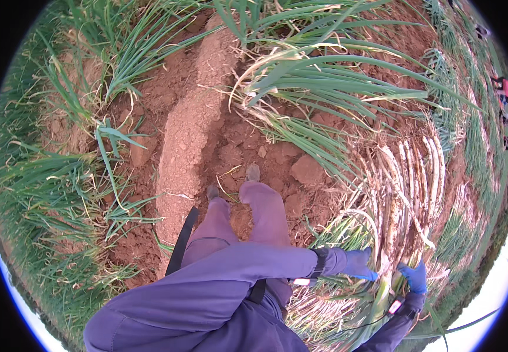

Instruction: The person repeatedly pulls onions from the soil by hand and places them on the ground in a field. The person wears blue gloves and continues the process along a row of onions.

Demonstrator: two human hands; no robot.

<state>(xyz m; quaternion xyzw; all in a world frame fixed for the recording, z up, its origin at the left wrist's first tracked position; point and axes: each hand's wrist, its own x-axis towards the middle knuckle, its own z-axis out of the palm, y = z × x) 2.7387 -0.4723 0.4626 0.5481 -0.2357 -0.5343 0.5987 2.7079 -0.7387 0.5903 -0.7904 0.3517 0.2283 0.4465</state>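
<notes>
My left hand, in a blue glove, reaches across to the right and grips the near side of a bundle of long green onions. On the bundle's other side is my right hand, also gloved in blue, its fingers partly hidden by the stalks. The white, soil-stained shanks lie side by side with their roots pointing away from me. Green leaves run back between and below my hands. One bent stalk lies slantwise over the others.
More pulled green onions lie in a pile beside my right leg. Leafy onion plants lean over the soil ahead. A raised ridge of reddish soil runs along my left, past clods. A person in red is far off right.
</notes>
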